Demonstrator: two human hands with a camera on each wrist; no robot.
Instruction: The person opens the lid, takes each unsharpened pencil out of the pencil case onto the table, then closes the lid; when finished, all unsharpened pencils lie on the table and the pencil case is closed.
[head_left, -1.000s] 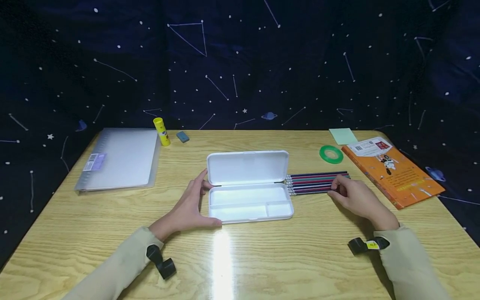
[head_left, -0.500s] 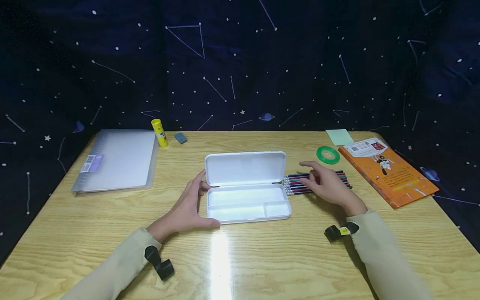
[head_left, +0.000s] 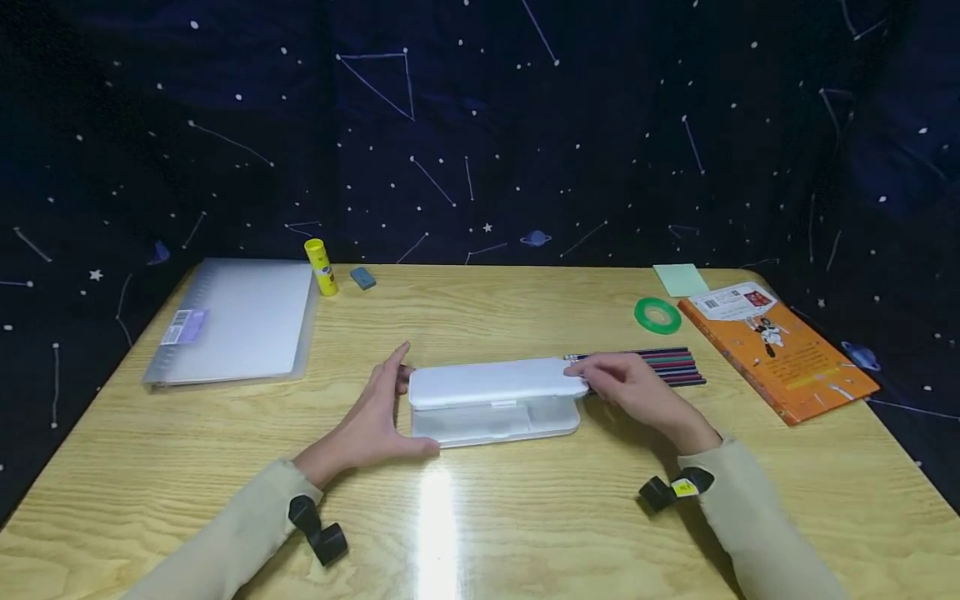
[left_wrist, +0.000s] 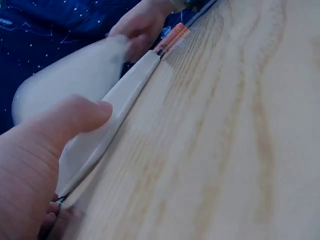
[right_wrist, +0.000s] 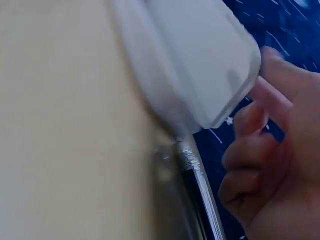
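Observation:
A white pencil case (head_left: 495, 421) stands on the table with its lid (head_left: 487, 382) tilted partly down over the divided base. My left hand (head_left: 375, 421) holds the case's left end, thumb along the front edge and fingers behind. In the left wrist view, the thumb (left_wrist: 82, 117) lies against the case wall. My right hand (head_left: 637, 396) holds the lid's right corner with thumb and index finger; in the right wrist view the other fingers (right_wrist: 250, 155) are curled beneath. Several dark and coloured pencils (head_left: 671, 367) lie behind the right hand, partly hidden by it.
At the left lies a clear-covered notebook (head_left: 232, 325), near a yellow glue stick (head_left: 321, 268) and a blue-grey eraser (head_left: 363, 277). Toward the right are a green tape roll (head_left: 643, 310), pale green sticky notes (head_left: 680, 280) and an orange book (head_left: 787, 354).
My right hand has moved left from the pencils to the lid, which has swung forward and down from its raised position. The left hand has stayed at the case's left end.

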